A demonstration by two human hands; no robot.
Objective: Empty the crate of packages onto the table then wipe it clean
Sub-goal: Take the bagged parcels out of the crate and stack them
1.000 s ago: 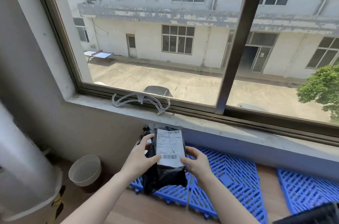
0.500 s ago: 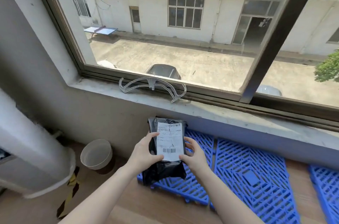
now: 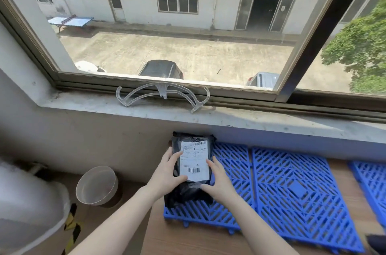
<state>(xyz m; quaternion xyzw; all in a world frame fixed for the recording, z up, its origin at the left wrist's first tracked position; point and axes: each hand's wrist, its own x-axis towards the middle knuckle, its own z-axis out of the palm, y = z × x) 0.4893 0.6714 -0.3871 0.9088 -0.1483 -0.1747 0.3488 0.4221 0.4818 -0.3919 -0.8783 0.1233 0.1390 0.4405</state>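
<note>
A black plastic package (image 3: 191, 190) with a white shipping label lies over the left end of a blue lattice panel (image 3: 229, 171) on the wooden table (image 3: 188, 240), below the window sill. My left hand (image 3: 167, 173) holds its left edge, thumb across the label's lower part. My right hand (image 3: 217, 181) holds its right edge with fingers laid along the side. The crate itself is not in view.
More blue lattice panels (image 3: 298, 196) lie to the right on the table. A clear plastic hanger (image 3: 160, 96) sits on the concrete sill. A round beige bin (image 3: 97, 184) stands on the floor left, beside a large white cylinder (image 3: 27, 206). A dark object (image 3: 377, 244) shows at bottom right.
The package has come down from being held upright in the air to lying on the blue panel near the wall. Both hands followed it forward, and the view tilted downward.
</note>
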